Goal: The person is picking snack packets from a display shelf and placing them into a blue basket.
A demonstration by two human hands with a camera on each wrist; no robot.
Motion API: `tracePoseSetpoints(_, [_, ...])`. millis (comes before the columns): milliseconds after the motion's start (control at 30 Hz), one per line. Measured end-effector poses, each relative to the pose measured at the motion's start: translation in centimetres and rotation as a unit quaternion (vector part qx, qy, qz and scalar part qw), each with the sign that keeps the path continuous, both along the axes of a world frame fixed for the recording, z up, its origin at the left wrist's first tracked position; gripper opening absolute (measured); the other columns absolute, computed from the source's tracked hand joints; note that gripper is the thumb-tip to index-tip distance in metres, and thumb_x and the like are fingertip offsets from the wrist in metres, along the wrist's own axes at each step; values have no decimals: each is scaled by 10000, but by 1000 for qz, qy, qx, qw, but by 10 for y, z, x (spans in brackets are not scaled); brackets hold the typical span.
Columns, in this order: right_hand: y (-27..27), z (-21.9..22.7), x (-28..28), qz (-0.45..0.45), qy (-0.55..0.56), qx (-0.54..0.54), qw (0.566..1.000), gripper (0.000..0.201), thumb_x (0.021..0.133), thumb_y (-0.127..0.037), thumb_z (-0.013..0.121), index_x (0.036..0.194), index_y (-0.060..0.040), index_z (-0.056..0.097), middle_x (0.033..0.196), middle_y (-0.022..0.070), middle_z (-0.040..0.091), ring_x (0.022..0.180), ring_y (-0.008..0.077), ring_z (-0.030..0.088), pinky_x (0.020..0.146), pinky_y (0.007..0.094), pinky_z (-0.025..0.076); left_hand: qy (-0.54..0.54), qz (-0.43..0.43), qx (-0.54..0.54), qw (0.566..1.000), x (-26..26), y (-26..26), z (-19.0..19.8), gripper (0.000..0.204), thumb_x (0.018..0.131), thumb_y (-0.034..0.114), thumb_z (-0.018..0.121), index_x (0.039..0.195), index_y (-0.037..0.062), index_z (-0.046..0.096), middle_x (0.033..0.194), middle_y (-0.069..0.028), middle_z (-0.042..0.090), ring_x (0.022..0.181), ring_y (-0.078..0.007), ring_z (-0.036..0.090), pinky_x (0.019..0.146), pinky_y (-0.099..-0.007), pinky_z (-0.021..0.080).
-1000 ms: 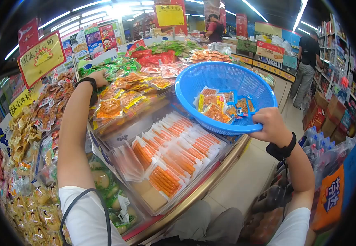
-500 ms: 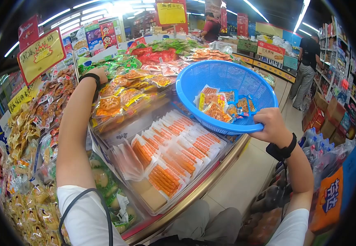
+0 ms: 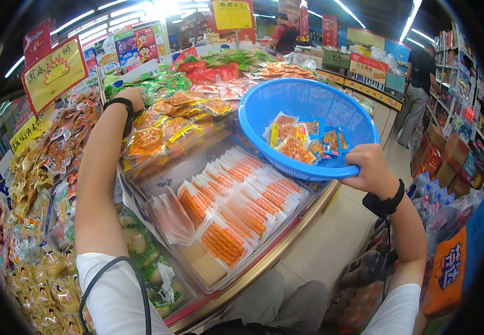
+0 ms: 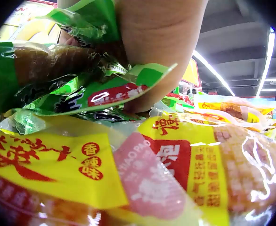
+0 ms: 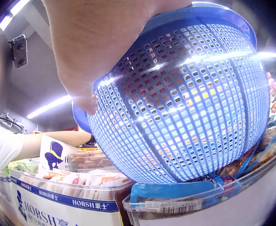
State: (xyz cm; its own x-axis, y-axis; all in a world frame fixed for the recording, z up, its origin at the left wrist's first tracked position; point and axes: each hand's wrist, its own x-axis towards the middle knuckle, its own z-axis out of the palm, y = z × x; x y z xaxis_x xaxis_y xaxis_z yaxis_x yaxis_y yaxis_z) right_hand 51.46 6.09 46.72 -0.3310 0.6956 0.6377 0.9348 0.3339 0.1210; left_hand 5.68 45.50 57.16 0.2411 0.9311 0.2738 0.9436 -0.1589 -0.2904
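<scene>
My right hand grips the rim of a blue plastic basket, which tilts toward me. Several snack packets, orange and blue ones, lie inside it. In the right wrist view the perforated basket wall hangs beside my hand, close over the edge of a clear bin. At the far left my left hand reaches into green snack packets. The left wrist view has the thumb side of that hand against a green snack packet, with most fingers hidden behind the packaging.
Yellow-labelled packets lie just below my left hand. A clear bin of white-and-orange sleeves stands before me. A yellow price sign rises at left. Wrapped bottles stand at right; a person is by the shelves.
My left hand has shifted slightly left and down within the green packets. The basket and my right hand stay nearly in place.
</scene>
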Motion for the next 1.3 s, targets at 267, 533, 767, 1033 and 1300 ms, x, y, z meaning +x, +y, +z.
tracePoseSetpoints(267, [1, 3, 0, -1, -5, 5, 1000, 301, 589, -267, 769, 554, -68, 546, 552, 109, 521, 541, 307, 553, 508, 395, 428, 32, -98, 35, 994, 1, -8, -3, 385, 801, 10, 521, 1158, 125, 613, 1165, -186, 646, 1087, -357, 614, 898, -442, 493])
tracePoseSetpoints(533, [1, -12, 4, 3, 0, -13, 1000, 301, 581, -264, 769, 572, -64, 545, 551, 117, 504, 549, 315, 546, 513, 397, 417, 27, -187, 102, 977, -23, 61, -9, 301, 866, 68, 497, 1153, 90, 585, 1056, -239, 649, 1007, -412, 618, 864, -482, 493])
tracePoseSetpoints(767, [4, -2, -1, -2, 6, -16, 1000, 319, 609, -242, 751, 563, -53, 498, 559, 108, 489, 545, 307, 530, 504, 384, 395, -6, -214, 217, 952, -27, 66, -1, 263, 908, 124, 525, 1167, 83, 539, 1056, -246, 632, 1005, -423, 603, 841, -497, 488])
tracePoseSetpoints(1033, [12, 7, 0, 9, -3, -21, 1000, 344, 557, -266, 750, 545, -71, 467, 545, 84, 469, 525, 288, 511, 486, 386, 372, -7, -213, 250, 945, -23, 89, -1, 289, 919, 132, 523, 1205, 93, 523, 1048, -244, 626, 994, -422, 599, 813, -499, 492])
tracePoseSetpoints(1300, [9, 15, 3, 12, 30, -62, 998, 422, 540, -375, 787, 554, -108, 460, 544, 38, 444, 507, 239, 489, 478, 370, 359, -138, -157, 247, 946, 12, 41, -20, 368, 911, 86, 504, 1278, 107, 521, 1121, -234, 584, 1006, -436, 586, 827, -497, 499])
